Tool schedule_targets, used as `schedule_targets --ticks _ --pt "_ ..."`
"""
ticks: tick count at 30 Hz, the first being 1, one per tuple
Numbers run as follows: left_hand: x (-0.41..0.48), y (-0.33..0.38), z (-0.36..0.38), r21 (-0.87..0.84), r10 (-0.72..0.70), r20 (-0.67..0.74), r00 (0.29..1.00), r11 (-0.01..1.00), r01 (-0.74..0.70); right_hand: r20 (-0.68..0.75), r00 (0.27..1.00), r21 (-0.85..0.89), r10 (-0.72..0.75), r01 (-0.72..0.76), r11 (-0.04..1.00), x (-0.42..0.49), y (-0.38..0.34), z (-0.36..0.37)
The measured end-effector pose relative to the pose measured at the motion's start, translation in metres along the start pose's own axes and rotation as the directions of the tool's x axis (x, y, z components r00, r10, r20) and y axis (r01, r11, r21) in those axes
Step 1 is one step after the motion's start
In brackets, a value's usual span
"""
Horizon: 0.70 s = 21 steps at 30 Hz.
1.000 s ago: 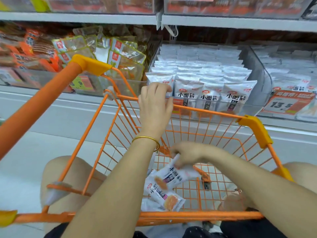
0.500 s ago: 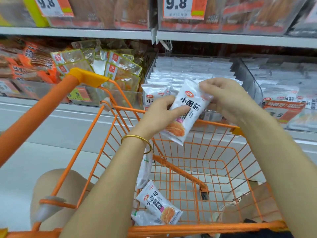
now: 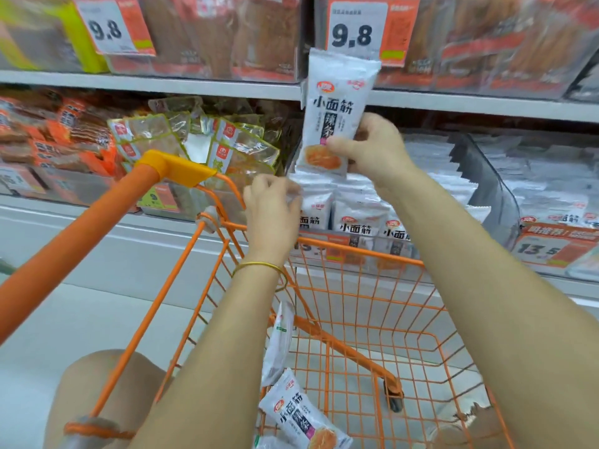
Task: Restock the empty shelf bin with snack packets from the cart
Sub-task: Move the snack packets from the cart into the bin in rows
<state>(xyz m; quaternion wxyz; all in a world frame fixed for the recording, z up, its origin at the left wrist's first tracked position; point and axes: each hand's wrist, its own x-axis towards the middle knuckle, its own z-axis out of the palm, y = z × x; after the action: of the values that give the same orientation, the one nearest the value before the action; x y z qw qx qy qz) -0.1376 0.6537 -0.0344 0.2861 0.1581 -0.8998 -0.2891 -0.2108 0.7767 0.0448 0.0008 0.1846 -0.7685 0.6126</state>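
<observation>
My right hand pinches 1 packet upright by its lower end above the shelf bin. My left hand curls at the front row, grip unclear. So thin a pinch could drop it into the cart.

Left price tag, 11 o'clock, and middle price tag, 12 o'clock: "9,8". Raised snack packet, 1 o'clock: "小面筋" above "辣条". Bin packets, just right of centre, and cart packet, 6 o'clock: "小面筋". Orange tag, 3 o'clock: "13.5".
</observation>
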Motion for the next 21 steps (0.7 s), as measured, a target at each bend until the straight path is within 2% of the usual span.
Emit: schedule_targets --ticks 4,9,12,17,21 --pt "-0.009 0.001 0.004 -0.133 -0.027 0.012 1.000 0.991 0.028 0.082 0.996 -0.100 0.031 -0.023 0.995 0.000 0.012 0.015" --pt "-0.013 0.005 0.004 -0.249 -0.065 -0.073 0.995 0.968 0.045 0.143 0.985 -0.264 0.100 -0.059 0.963 -0.001 0.020 0.017" --pt "-0.012 0.005 0.004 -0.258 -0.063 -0.084 0.994 0.965 0.039 0.119 0.987 -0.344 0.108 -0.061 0.937 0.002 0.018 0.010" --pt "-0.011 0.004 0.008 -0.204 -0.045 -0.064 0.997 0.978 0.031 0.124 0.988 -0.575 0.091 -0.003 0.818 0.000 0.018 0.016" --pt "-0.011 0.004 0.008 -0.184 -0.048 -0.067 0.997 0.982 0.035 0.145 0.985 -0.514 0.088 -0.001 0.858 -0.002 0.019 0.013"
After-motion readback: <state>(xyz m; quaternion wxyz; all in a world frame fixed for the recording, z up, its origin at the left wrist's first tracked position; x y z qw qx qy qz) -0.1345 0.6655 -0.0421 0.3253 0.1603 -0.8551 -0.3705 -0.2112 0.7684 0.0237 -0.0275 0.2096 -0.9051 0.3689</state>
